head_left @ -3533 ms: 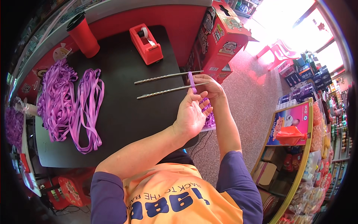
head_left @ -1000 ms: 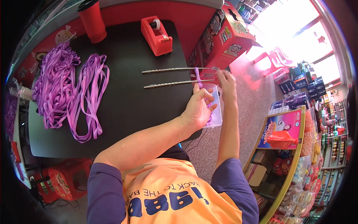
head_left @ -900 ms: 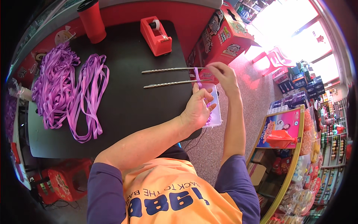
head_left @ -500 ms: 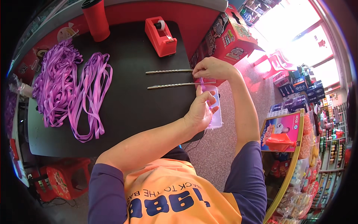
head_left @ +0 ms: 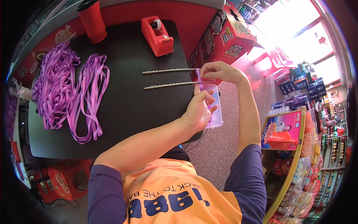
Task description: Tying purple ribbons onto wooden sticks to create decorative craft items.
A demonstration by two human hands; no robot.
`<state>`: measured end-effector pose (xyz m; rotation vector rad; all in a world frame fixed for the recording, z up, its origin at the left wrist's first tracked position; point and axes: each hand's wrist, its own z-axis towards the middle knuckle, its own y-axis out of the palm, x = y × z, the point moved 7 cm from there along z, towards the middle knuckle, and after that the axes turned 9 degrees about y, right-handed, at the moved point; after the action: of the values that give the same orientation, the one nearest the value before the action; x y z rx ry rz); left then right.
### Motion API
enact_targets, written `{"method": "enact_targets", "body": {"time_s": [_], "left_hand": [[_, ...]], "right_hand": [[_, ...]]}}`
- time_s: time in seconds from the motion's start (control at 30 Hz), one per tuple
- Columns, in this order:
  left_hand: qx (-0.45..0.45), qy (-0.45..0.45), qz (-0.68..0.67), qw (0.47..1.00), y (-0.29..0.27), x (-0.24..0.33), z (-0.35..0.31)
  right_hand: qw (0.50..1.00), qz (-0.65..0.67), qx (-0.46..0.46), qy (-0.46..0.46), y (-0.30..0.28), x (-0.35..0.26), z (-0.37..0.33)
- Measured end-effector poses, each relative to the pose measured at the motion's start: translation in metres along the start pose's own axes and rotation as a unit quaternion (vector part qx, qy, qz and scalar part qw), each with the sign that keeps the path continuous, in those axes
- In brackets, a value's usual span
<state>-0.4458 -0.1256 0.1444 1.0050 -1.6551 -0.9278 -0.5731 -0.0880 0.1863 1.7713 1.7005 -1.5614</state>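
From afar I see the purple ribbon [head_left: 199,77] crossing two metal rods [head_left: 167,70] twelve-to-six, nine o'clock from my right hand [head_left: 222,71], whose grip I can't tell, while my nearer left hand [head_left: 198,112] pinches its six-o'clock end

Two hands [head_left: 197,113], two metal rods [head_left: 167,70]

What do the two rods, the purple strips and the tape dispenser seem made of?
Two rods: likely polished metal, from silvery glints along twisted grooves.
Purple strips: probably satiny fabric, as they drape limply with soft sheen.
Tape dispenser: seemingly glossy hard plastic, from its even red colour and moulded shape.
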Motion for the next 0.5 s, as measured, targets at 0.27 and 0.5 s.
{"method": "enact_targets", "body": {"time_s": [0.27,0.5], "left_hand": [[-0.022,0.0,0.006,1.0,-0.001,0.0,0.003],[-0.039,0.002,0.007,0.999,-0.002,-0.003,0.005]], "right_hand": [[0.976,-0.019,0.176,0.129,-0.009,0.007,-0.028],[0.96,0.054,0.25,0.113,0.006,0.028,-0.018]]}}
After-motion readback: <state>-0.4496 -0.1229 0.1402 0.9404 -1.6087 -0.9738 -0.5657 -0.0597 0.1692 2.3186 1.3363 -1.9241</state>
